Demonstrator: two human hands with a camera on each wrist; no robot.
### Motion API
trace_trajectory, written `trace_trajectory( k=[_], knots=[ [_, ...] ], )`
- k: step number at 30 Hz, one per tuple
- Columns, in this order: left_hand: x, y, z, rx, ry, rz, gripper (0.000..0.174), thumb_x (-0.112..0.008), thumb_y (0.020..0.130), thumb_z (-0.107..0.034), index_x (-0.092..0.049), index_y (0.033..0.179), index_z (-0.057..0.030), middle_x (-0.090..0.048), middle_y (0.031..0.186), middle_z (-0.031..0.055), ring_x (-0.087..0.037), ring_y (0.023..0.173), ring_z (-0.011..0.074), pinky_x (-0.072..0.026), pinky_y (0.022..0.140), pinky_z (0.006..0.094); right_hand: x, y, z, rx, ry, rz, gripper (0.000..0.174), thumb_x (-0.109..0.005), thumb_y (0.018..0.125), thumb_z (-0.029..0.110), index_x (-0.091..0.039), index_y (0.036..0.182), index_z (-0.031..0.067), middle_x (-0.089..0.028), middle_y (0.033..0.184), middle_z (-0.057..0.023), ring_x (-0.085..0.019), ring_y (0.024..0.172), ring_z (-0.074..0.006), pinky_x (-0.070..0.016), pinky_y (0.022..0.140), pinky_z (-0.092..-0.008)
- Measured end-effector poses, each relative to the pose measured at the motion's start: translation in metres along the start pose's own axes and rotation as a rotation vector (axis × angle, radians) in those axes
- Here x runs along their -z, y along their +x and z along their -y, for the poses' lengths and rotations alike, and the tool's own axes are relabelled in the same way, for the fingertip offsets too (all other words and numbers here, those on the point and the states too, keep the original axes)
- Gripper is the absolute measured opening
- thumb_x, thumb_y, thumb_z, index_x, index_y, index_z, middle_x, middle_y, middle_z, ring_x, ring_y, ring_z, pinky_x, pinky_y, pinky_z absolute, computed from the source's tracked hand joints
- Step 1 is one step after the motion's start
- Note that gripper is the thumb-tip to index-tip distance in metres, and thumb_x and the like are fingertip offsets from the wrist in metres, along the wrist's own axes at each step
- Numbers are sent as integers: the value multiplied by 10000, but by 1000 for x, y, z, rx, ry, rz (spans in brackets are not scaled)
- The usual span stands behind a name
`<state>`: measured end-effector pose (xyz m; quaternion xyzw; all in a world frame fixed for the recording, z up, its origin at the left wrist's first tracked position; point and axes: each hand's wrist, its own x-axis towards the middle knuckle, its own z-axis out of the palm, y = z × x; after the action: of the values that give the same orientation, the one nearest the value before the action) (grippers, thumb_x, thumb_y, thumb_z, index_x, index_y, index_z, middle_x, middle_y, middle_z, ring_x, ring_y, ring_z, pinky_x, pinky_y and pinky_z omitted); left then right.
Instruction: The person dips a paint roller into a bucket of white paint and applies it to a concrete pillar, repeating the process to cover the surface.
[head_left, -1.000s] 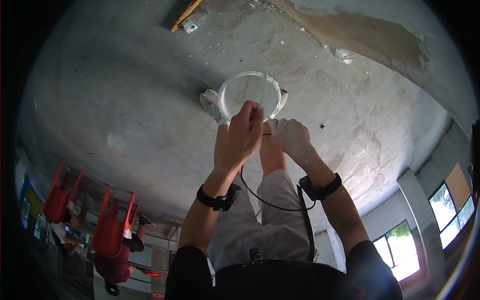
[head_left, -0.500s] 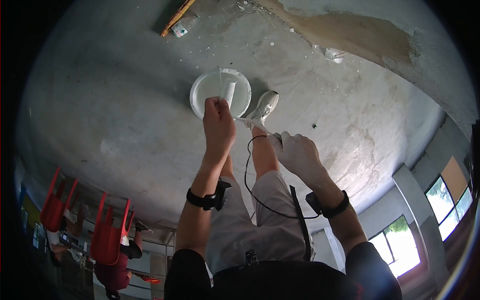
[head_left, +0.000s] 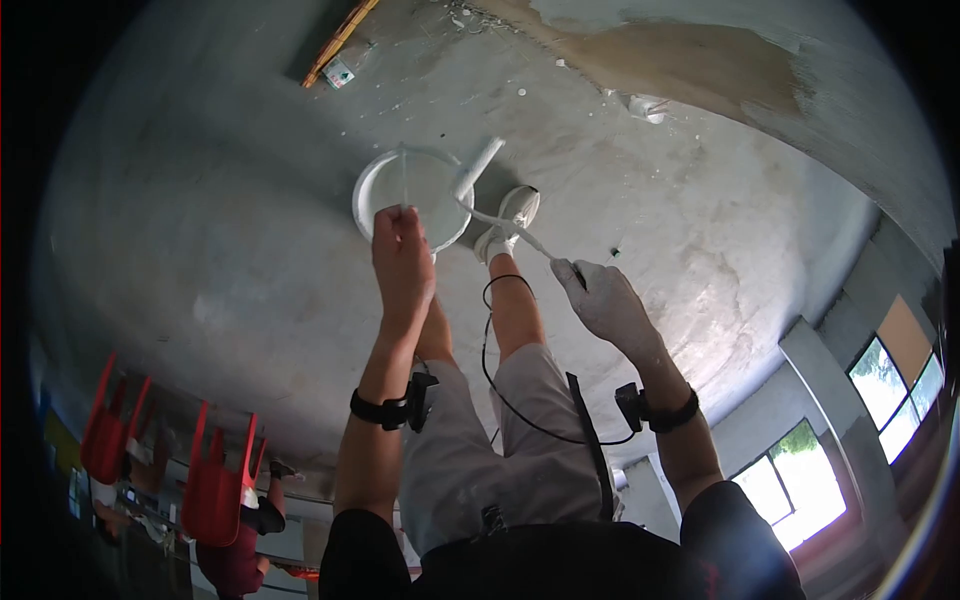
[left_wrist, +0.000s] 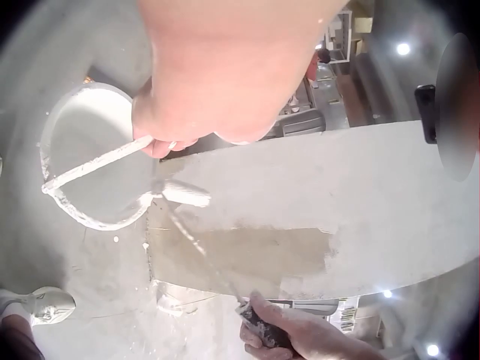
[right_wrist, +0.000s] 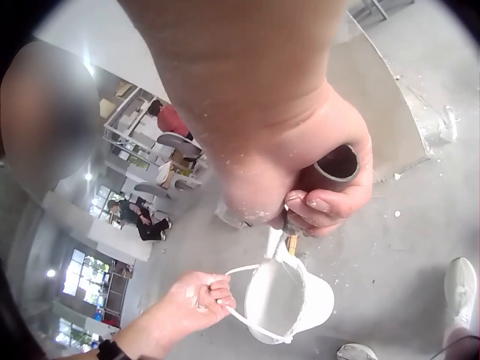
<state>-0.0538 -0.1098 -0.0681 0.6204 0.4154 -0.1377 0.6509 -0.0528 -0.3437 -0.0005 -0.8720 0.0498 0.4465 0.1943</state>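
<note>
My left hand (head_left: 403, 262) grips the white-coated handle (left_wrist: 97, 163) of a white bucket (head_left: 362, 205). Pale liquid, which looks like paint, shows inside the bucket. In my right hand (head_left: 605, 300) is the dark grip (left_wrist: 264, 330) of a paint roller (head_left: 480, 168), with its thin whitened rod running back toward the bucket. The white roller cover (left_wrist: 186, 193) overlaps the bucket's rim in the head view and points outward. The hollow end of the grip shows in my curled right hand in the right wrist view. White smears mark the right hand.
A white shoe (head_left: 518, 208) stands right of the bucket. A black cable (head_left: 520, 405) loops in front of the legs. A low grey slab edge (head_left: 760, 120) curves across the far right. Red chairs (head_left: 215, 490) and seated people are at the lower left.
The roller cover has come from inside the bucket to its right rim. My right hand has drawn away to the right, while my left hand and the bucket have shifted left in view.
</note>
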Motion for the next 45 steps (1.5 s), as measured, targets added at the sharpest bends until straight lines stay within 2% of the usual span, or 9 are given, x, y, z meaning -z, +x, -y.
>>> trace_trajectory(
  k=[3, 5, 6, 11, 14, 20, 21, 33, 45],
  knots=[
    [2, 1, 7, 85, -98, -7, 171, -506, 937, -195, -467, 920, -29, -387, 658, -29, -329, 551, 54, -314, 506, 236, 4, 10, -6, -102, 163, -71, 504, -448, 935, 448, -560, 694, 20, -519, 535, -160, -519, 499, -280, -399, 485, -379],
    [-1, -2, 6, 92, -116, 15, 171, -503, 940, -194, -464, 917, -29, -387, 657, -29, -325, 549, 54, -309, 503, 239, -8, 28, -22, -178, 618, -205, 527, -426, 935, 501, -485, 655, 59, -411, 474, -35, -406, 401, -152, -350, 405, -297],
    [-2, -4, 4, 103, -118, 24, 171, -500, 943, -193, -460, 914, -29, -387, 656, -29, -320, 546, 55, -304, 500, 241, -5, 37, -22, -177, 604, -224, 527, -426, 935, 501, -485, 655, 59, -411, 474, -35, -406, 401, -152, -350, 405, -297],
    [-4, -5, 9, 88, -70, 50, 154, -500, 944, -190, -454, 906, -47, -339, 650, -45, -293, 551, 44, -278, 498, 227, 33, 71, -19, -247, 1310, -529, 508, -391, 938, 523, -413, 650, 106, -327, 486, 47, -295, 367, -50, -236, 337, -218],
    [-6, -9, 12, 73, -68, 68, 161, -496, 945, -199, -448, 896, -53, -330, 652, -47, -285, 551, 41, -268, 494, 220, 54, 77, -21, -121, 1387, -698, 537, -361, 921, 581, -406, 679, 103, -311, 456, 31, -259, 325, -67, -210, 308, -217],
    [-1, -9, 14, 104, -29, 67, 187, -499, 945, -220, -446, 874, -55, -328, 666, -49, -281, 570, 41, -262, 494, 217, 82, 88, -13, 107, 1487, -741, 554, -310, 938, 566, -396, 681, 84, -323, 485, 15, -287, 353, -78, -236, 330, -227],
    [1, -8, 14, 125, 7, 78, 195, -458, 957, -214, -461, 913, -24, -388, 692, -25, -337, 585, 50, -321, 517, 214, 77, 95, -15, 123, 1492, -733, 552, -316, 935, 570, -396, 687, 84, -331, 487, 12, -289, 355, -81, -232, 331, -229],
    [8, -6, 24, 115, 78, 84, 189, -466, 954, -217, -466, 906, -34, -392, 692, -26, -350, 585, 49, -329, 517, 213, 42, 130, -11, -103, 1723, -543, 551, -335, 912, 610, -387, 697, 105, -319, 491, 19, -274, 352, -92, -232, 339, -251],
    [8, -4, 29, 115, 42, 40, 196, -501, 942, -246, -466, 919, -54, -381, 695, -38, -333, 597, 42, -307, 522, 208, 97, 54, -3, -84, 1629, -770, 557, -343, 905, 620, -403, 694, 108, -316, 484, 21, -256, 344, -93, -217, 336, -238]
  ],
)
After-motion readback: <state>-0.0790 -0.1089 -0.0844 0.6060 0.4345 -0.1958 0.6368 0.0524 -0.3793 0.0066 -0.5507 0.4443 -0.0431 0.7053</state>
